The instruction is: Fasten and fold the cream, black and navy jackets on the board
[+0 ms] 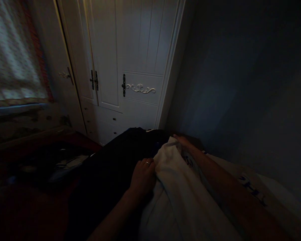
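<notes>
A light, cream-coloured cloth (183, 187) with a small dark print stretches from the middle of the view to the bottom edge. At its left edge my left hand (143, 175), with a ring on one finger, is closed on the fabric. My right hand (182, 141) reaches to the far upper end of the cloth and touches its right side; its fingers are mostly hidden in the dark. Black fabric (107, 174) lies left of and beyond the cloth.
A white wardrobe (142, 40) with dark handles stands ahead, beside a bluish wall (228, 83). Dark and light clothes (70, 162) lie at the left on a red floor. A pale printed fabric (256, 187) is at the right. Curtains (13, 50) hang at the upper left.
</notes>
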Demonstrator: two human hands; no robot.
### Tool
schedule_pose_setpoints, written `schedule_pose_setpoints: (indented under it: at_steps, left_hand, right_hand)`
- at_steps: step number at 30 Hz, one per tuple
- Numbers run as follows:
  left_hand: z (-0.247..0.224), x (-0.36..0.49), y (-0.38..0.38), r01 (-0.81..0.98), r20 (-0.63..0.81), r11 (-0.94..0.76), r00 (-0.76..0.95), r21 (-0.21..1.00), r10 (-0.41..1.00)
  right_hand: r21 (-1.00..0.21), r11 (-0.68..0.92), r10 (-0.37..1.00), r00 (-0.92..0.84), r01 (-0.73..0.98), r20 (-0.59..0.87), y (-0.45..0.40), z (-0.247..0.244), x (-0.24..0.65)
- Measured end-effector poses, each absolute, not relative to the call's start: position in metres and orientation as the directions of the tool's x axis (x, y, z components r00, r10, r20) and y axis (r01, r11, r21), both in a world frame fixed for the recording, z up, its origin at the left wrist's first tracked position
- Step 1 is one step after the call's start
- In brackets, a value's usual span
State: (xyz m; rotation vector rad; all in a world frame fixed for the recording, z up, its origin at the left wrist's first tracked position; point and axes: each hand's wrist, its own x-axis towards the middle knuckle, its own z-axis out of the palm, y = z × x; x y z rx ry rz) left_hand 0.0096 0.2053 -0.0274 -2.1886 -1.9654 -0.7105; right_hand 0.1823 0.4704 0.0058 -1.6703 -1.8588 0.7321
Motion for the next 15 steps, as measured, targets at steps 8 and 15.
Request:
schedule_pose_setpoints:
  at_steps: [8, 15]
  left_hand:
    - [-0.039, 0.005, 0.207, 0.947, 0.448, -0.203, 0.074, 0.247, 0.891]
    - [-0.039, 0.005, 0.208, 0.953, 0.448, -0.196, 0.076, 0.230, 0.891]
  right_hand:
    - [-0.626, 0.031, 0.996, 0.029, 0.779, 0.086, 0.496, 0.001, 0.184]
    - [-0.692, 0.123, 0.990, -0.043, 0.711, 0.133, 0.486, -0.009, 0.204]
